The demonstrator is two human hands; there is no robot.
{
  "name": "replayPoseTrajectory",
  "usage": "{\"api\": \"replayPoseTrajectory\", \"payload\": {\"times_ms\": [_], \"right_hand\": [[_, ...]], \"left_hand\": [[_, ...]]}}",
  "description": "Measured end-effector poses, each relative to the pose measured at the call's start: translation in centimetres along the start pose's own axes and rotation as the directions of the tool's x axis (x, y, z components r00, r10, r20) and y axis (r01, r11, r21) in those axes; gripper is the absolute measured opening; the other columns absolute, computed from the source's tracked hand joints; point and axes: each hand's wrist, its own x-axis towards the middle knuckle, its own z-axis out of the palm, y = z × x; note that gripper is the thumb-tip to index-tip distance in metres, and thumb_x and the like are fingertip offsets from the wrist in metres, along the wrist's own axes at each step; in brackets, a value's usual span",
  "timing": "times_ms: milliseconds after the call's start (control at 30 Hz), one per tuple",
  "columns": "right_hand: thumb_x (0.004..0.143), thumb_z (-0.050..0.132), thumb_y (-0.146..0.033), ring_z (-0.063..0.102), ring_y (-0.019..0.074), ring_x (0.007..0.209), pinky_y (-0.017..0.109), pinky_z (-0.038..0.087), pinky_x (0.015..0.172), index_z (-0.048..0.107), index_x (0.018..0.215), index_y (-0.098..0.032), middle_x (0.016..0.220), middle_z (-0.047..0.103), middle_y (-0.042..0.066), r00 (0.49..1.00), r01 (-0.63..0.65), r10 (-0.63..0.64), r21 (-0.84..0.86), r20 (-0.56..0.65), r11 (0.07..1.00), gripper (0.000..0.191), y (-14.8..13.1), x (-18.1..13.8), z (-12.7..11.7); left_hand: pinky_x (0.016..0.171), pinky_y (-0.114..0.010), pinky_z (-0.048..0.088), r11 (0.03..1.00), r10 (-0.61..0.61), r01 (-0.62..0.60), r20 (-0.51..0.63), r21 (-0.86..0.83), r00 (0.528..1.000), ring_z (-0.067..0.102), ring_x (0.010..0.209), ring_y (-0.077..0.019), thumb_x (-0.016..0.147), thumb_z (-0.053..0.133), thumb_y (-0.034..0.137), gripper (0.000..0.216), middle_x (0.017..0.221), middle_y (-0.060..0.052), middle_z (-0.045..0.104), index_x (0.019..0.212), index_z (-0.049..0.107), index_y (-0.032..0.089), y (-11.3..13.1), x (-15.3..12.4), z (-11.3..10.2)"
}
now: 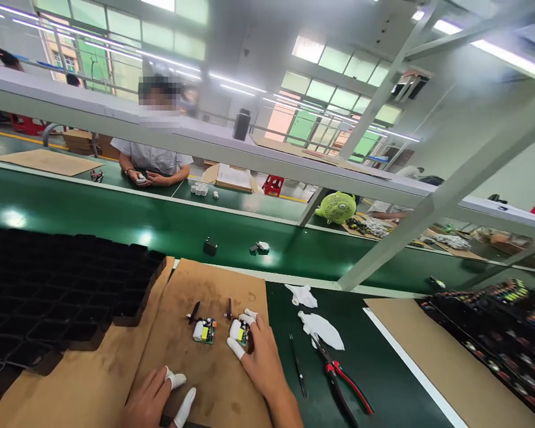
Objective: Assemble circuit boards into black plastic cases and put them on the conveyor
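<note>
Two small circuit boards lie on a brown cardboard sheet [214,285] in front of me. My right hand [261,356], with white finger cots, pinches the right board [239,331] between thumb and fingers. The left board [204,330] lies free beside it, with a yellow and a white part on top. My left hand [154,398] rests low on the cardboard, fingers loosely apart, holding nothing, its fingertips also in white cots.
A black compartment tray [57,291] fills the left. Red-handled pliers [343,380], tweezers [298,371] and white cloth pieces [323,328] lie right of my hand. A tray of boards [503,333] sits far right. Beyond the green conveyor [169,229], a person works seated.
</note>
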Motion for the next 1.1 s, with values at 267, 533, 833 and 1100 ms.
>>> {"api": "replayPoseTrajectory", "payload": {"times_ms": [267, 533, 833, 1100], "right_hand": [[0.110, 0.080, -0.051, 0.077, 0.0235, 0.099, 0.043, 0.066, 0.092, 0.075, 0.115, -0.019, 0.111, 0.078, 0.005, 0.974, 0.021, 0.017, 0.165, -0.224, 0.986, 0.033, 1.2, 0.8, 1.4], [0.113, 0.080, -0.044, 0.079, 0.0269, 0.114, 0.049, 0.069, 0.101, 0.076, 0.130, -0.018, 0.129, 0.079, 0.009, 0.954, -0.036, 0.121, 0.296, -0.273, 0.954, 0.031, 2.9, 2.2, 3.7], [0.112, 0.081, -0.042, 0.079, 0.0284, 0.118, 0.051, 0.069, 0.104, 0.076, 0.135, -0.018, 0.136, 0.079, 0.010, 0.955, -0.080, 0.158, 0.295, -0.250, 0.952, 0.033, 2.2, 3.0, 4.2], [0.113, 0.080, -0.042, 0.080, 0.0287, 0.119, 0.051, 0.070, 0.103, 0.074, 0.140, -0.019, 0.139, 0.078, 0.011, 0.940, -0.098, 0.175, 0.261, -0.292, 0.960, 0.036, 1.5, 3.0, 3.2]], "left_hand": [[0.080, -0.040, 0.072, 0.999, -0.037, 0.039, -0.097, 0.024, 0.995, 0.088, 0.096, -0.0325, 0.118, 0.053, 0.058, 0.044, 0.102, -0.011, 0.089, 0.105, 0.081, 0.026, 2.7, 4.0, -2.9], [0.080, -0.035, 0.058, 0.989, -0.140, 0.139, 0.021, 0.057, 0.990, 0.074, 0.087, -0.0257, 0.110, 0.067, 0.044, 0.025, 0.090, -0.005, 0.076, 0.097, 0.075, 0.023, 2.3, 4.5, -4.0], [0.074, -0.032, 0.048, 0.984, -0.174, 0.175, -0.042, 0.023, 0.984, 0.057, 0.074, -0.0182, 0.108, 0.073, 0.045, 0.030, 0.086, 0.001, 0.062, 0.093, 0.069, 0.020, 2.7, 4.4, -4.5], [0.096, -0.044, 0.062, 0.990, -0.113, 0.087, -0.254, -0.111, 0.961, 0.069, 0.104, -0.0248, 0.107, 0.075, 0.049, 0.036, 0.121, -0.008, 0.069, 0.123, 0.071, 0.018, 1.9, 3.8, -3.9]]}}
